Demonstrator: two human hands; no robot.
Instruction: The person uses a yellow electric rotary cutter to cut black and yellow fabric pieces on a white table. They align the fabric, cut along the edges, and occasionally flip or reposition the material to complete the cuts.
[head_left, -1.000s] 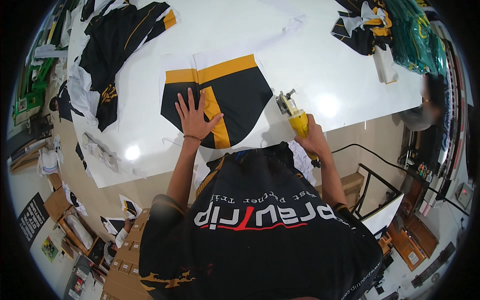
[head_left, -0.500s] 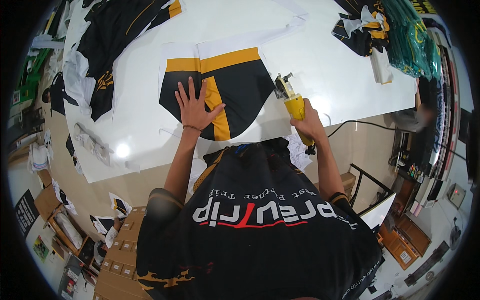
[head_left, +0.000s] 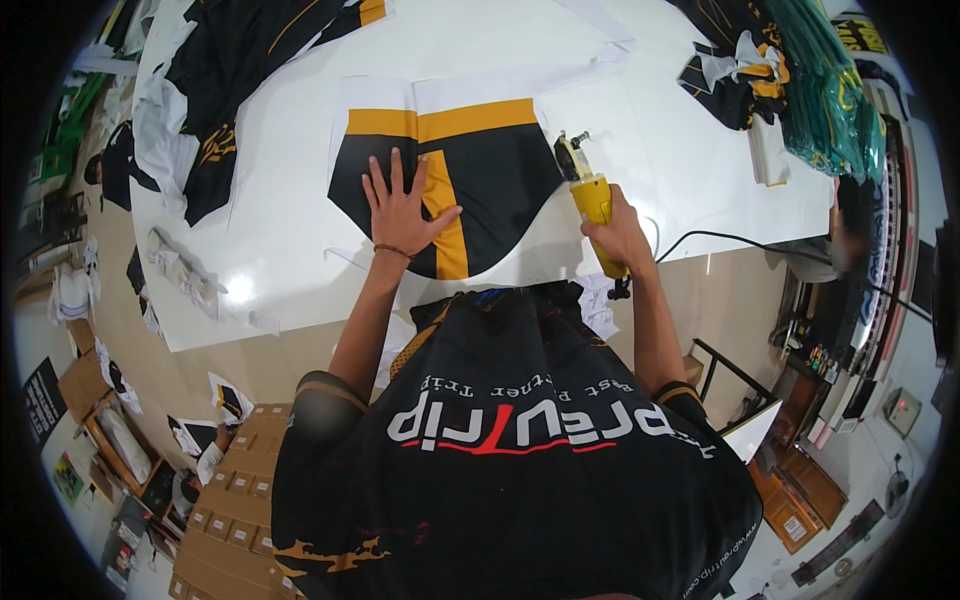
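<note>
My left hand [head_left: 405, 208] lies flat with fingers spread on a black fabric piece [head_left: 500, 180]. That piece has an orange band across its far end, an orange stripe down its middle and a rounded near edge. White fabric [head_left: 450, 92] extends beyond the orange band. My right hand [head_left: 619, 238] is wrapped round the yellow body of a handheld electric fabric cutter [head_left: 592, 200]. The cutter's metal head sits beside the right edge of the black piece, and a dark cord trails off to the right.
The white table [head_left: 660, 110] carries black and white fabric [head_left: 215, 90] at the far left. Fabric scraps [head_left: 742, 75] and green plastic-wrapped packs [head_left: 825, 100] lie at the far right. A crumpled clear scrap [head_left: 182, 275] rests near the left edge. Cardboard boxes [head_left: 225, 500] stand lower left.
The view has shifted slightly, moving the table's contents rightward in the picture. The cutter's head now appears a little farther from the fabric edge. My left hand stays flat on the piece.
</note>
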